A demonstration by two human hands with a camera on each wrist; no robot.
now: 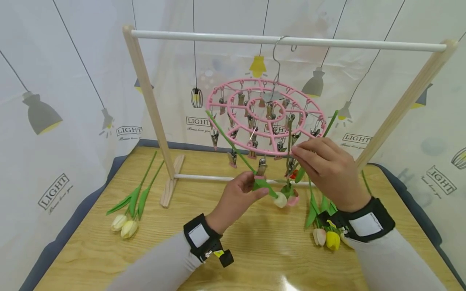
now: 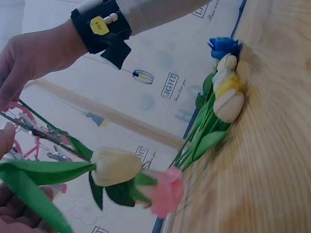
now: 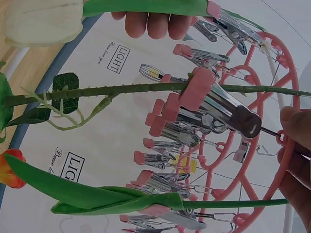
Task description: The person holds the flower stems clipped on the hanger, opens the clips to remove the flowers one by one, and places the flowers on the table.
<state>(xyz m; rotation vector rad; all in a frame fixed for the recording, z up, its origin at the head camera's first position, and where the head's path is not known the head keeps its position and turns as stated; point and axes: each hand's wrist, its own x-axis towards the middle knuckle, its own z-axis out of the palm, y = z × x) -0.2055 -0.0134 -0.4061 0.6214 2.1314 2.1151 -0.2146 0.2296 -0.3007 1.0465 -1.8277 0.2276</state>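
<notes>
A pink round clip hanger point(image 1: 265, 117) hangs by its hook from the white rail point(image 1: 327, 42) of a wooden rack. My left hand point(image 1: 259, 189) pinches the green stem of a white tulip point(image 1: 280, 200) just under a front clip point(image 1: 261, 166); the stem slants up left past the rim. My right hand point(image 1: 296, 152) grips the hanger's near rim. A pink rose point(image 1: 293, 201) and an orange tulip point(image 3: 9, 167) hang head down from clips. In the right wrist view the rose's thorny stem point(image 3: 121, 89) sits in a clip point(image 3: 214, 109).
Two pale tulips point(image 1: 123, 227) lie on the wooden table point(image 1: 255, 250) at the left. A bunch of tulips point(image 1: 325, 236) lies at the right under my right wrist, with a blue flower point(image 2: 223, 46) among them. Printed curtains surround the table.
</notes>
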